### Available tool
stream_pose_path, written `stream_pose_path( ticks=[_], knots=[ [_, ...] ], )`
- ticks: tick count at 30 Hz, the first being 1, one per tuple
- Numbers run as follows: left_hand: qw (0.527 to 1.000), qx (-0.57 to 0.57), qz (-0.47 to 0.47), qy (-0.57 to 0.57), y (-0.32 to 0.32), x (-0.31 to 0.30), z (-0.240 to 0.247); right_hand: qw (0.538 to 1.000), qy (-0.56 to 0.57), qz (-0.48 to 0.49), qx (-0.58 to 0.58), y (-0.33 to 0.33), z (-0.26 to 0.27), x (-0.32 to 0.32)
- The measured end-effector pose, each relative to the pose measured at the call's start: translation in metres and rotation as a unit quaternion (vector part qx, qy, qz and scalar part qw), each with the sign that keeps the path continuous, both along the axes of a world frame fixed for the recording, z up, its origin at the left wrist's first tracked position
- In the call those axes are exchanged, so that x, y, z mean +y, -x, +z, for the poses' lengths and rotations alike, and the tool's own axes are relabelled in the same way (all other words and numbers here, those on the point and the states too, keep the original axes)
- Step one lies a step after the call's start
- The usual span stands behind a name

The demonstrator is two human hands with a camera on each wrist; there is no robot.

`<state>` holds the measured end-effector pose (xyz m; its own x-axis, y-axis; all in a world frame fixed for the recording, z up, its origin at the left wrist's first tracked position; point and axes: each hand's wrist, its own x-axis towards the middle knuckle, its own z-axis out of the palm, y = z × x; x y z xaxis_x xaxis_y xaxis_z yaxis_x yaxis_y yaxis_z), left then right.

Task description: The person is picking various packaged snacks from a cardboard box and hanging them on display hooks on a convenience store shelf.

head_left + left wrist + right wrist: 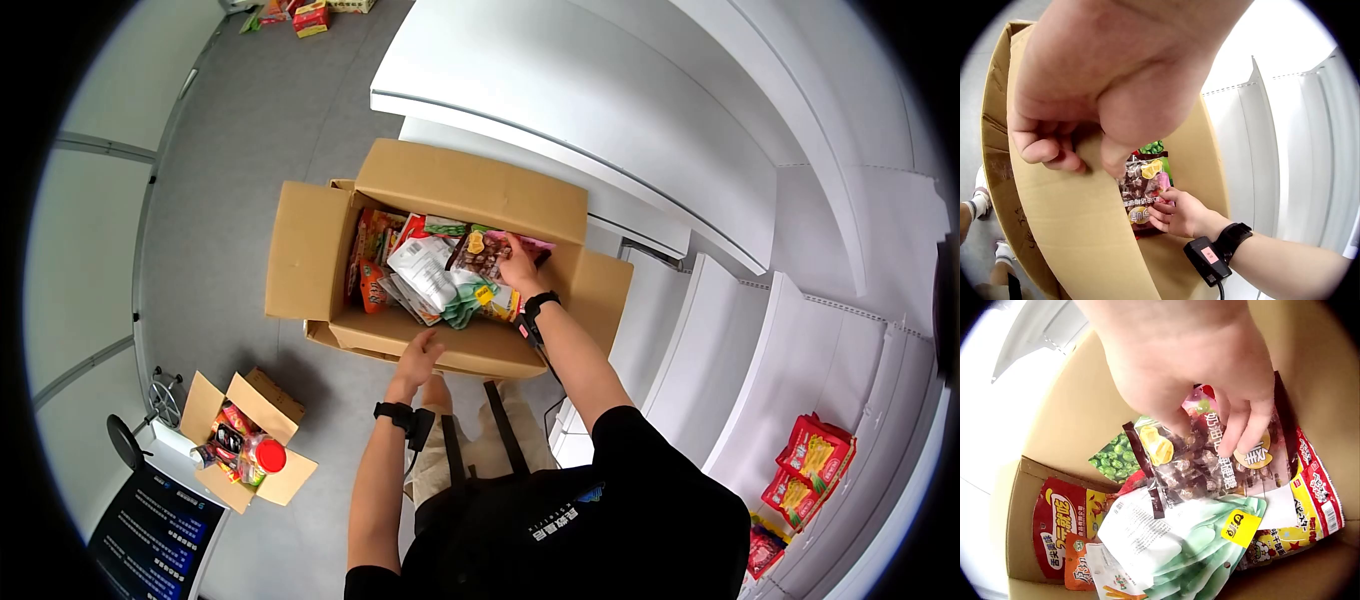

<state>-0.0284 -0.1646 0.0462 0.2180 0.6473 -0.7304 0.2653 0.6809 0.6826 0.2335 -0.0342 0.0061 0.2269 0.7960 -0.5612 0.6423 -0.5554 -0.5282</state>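
One dark candy bag [1180, 478] lies atop several packets [1191, 550] in one cardboard box [455, 342] — the right hand [517, 270] pinches it; the left hand [417, 362], loosely curled, is near one flap.

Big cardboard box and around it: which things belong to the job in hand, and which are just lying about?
Likely the job:
big box
dark candy bag, pinched by the right hand
packets around it
left hand, near the box

Probably lying about:
small box with red-lidded jar
red packets on the shelf
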Motion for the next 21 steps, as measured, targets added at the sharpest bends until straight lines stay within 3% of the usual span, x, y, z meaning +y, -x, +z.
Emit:
stream_pose_path(
  ticks=[3, 6, 10, 13, 16, 21],
  knots=[
    [1.0, -0.001, 0.005, -0.008, 0.0, -0.002, -0.005, 1.0, 0.02, 0.014, -0.009, 0.006, -0.005, 0.006],
    [1.0, -0.002, 0.004, 0.005, 0.001, -0.003, -0.007, 0.989, 0.119, 0.055, -0.068, 0.003, -0.012, 0.024],
    [0.999, -0.008, 0.005, 0.051, 0.004, -0.005, -0.008, 0.983, 0.134, 0.095, -0.088, -0.002, -0.022, 0.029],
    [0.999, 0.013, -0.009, 0.042, 0.004, -0.008, -0.006, 0.979, 0.164, 0.106, -0.05, -0.005, -0.024, 0.026],
    [1.0, 0.021, -0.011, -0.008, 0.005, -0.014, -0.013, 0.97, 0.235, 0.004, 0.059, -0.002, -0.002, 0.022],
    [0.999, 0.008, 0.0, 0.034, 0.003, -0.012, -0.01, 0.981, 0.188, 0.027, 0.041, 0.007, 0.002, -0.001]
  ],
)
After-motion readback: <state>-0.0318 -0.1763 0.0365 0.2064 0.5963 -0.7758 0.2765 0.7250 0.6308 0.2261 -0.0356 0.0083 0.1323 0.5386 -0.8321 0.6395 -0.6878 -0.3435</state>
